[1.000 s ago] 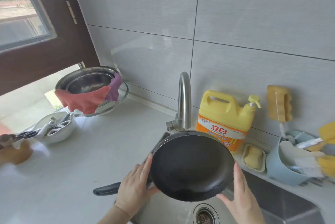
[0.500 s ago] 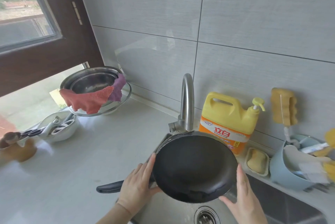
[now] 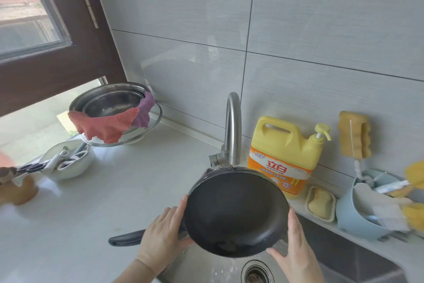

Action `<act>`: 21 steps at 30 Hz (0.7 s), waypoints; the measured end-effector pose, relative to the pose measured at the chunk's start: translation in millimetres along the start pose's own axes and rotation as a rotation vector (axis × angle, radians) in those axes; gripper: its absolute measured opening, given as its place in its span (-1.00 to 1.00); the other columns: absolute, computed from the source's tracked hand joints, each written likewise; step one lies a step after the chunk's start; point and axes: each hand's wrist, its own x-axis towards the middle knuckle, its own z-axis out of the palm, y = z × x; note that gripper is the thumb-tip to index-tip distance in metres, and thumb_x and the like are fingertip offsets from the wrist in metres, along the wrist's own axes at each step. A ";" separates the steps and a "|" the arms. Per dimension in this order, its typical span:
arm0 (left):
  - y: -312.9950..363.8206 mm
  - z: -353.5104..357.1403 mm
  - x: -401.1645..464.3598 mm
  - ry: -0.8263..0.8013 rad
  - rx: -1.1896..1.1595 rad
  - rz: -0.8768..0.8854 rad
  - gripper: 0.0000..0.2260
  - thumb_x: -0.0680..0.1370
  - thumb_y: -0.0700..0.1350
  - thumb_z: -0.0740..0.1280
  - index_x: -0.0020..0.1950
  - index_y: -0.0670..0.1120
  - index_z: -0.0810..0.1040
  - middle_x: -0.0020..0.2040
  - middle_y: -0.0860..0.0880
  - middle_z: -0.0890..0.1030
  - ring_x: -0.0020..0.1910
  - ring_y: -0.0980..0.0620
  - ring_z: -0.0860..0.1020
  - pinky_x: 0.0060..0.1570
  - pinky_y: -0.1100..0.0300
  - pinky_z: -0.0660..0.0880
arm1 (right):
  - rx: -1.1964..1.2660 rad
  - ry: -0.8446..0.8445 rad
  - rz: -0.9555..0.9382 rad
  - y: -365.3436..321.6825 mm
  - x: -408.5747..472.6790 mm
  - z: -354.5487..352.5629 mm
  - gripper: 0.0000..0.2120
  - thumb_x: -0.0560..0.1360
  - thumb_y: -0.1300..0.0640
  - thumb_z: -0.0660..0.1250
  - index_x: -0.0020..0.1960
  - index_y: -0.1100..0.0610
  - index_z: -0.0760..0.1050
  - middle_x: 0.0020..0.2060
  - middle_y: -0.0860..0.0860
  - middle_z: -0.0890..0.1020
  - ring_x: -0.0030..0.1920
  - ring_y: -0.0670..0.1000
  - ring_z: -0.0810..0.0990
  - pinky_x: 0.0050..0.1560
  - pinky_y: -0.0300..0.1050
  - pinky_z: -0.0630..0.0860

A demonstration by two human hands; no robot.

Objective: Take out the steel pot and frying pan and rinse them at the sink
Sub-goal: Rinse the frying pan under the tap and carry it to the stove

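— Holding what, with the left hand (image 3: 164, 237)?
— Gripping the frying pan (image 3: 234, 211) at the near left rim, where the black handle (image 3: 127, 239) joins; fingers spread up the outside of the rim, thumb tucked beneath.
— And the right hand (image 3: 296, 253)?
— Pressed flat against the pan's right rim, fingers straight and together, thumb under the lower edge. Steadying, not clasping.
— Pan placed where?
— Held up over the sink (image 3: 358, 264), tilted with the dark inside facing the camera, far rim just under the spout of the tap (image 3: 232, 131). Drain (image 3: 258, 272) directly below, between the wrists. Handle pointing left, out over the counter (image 3: 103, 202).
— Water running?
— Cannot tell.
— Any sign of the steel pot?
— Only nested steel bowls (image 3: 110, 102) at the back left of the counter, draped with a red cloth (image 3: 105, 124) and a purple cloth (image 3: 143, 110). Whether one counts as the pot, cannot tell.
— Further out?
— Behind the pan, against the tiled wall, a yellow detergent jug (image 3: 283, 152); beside it a bar of soap (image 3: 320, 202) in a dish, then a blue tub (image 3: 353, 216) of brushes. Sponge (image 3: 354, 137) hanging on the wall above. Far left, a white bowl (image 3: 68, 161) with scissors.
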 end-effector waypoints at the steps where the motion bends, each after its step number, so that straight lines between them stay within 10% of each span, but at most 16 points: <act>1: 5.0 0.6 5.5 -0.009 -0.003 0.020 -0.11 0.42 0.43 0.22 0.53 -0.13 0.13 -0.04 0.01 0.65 -0.13 0.09 0.50 -0.30 0.20 0.51 | 0.010 0.013 -0.025 6.2 -2.3 -2.9 0.51 -0.08 0.14 0.74 0.59 0.02 -0.18 0.55 -0.23 0.00 0.29 0.08 0.44 -0.08 -0.05 0.55; 6: 24.6 5.7 25.4 -0.009 -0.087 0.083 -0.11 0.49 0.41 0.22 0.59 -0.14 0.06 -0.03 0.02 0.61 -0.13 0.07 0.53 -0.16 0.23 0.49 | -0.023 0.031 0.001 28.1 -11.5 -19.7 0.50 -0.10 0.05 0.72 0.59 0.01 -0.18 0.55 -0.23 0.02 0.31 0.09 0.34 -0.01 -0.04 0.52; 11: 19.3 -2.8 25.9 -0.048 -0.135 0.030 -0.07 0.46 0.42 0.25 0.60 -0.12 0.00 0.00 0.04 0.61 -0.11 0.09 0.55 -0.16 0.25 0.50 | -0.007 -0.024 0.148 23.1 -9.8 -15.8 0.59 -0.19 0.17 0.76 0.59 -0.01 -0.17 0.34 0.24 0.41 0.12 0.33 0.58 -0.24 0.02 0.56; 21: -16.0 -20.5 -12.2 -0.020 -0.080 -0.084 -0.07 0.39 0.46 0.23 0.57 -0.07 0.09 -0.17 0.01 0.61 -0.24 0.02 0.57 -0.41 0.15 0.53 | 0.006 -0.027 -0.055 -12.9 8.8 17.0 0.47 -0.01 0.02 0.73 0.59 0.02 -0.20 0.57 -0.16 -0.04 0.21 0.04 0.58 0.01 -0.25 0.52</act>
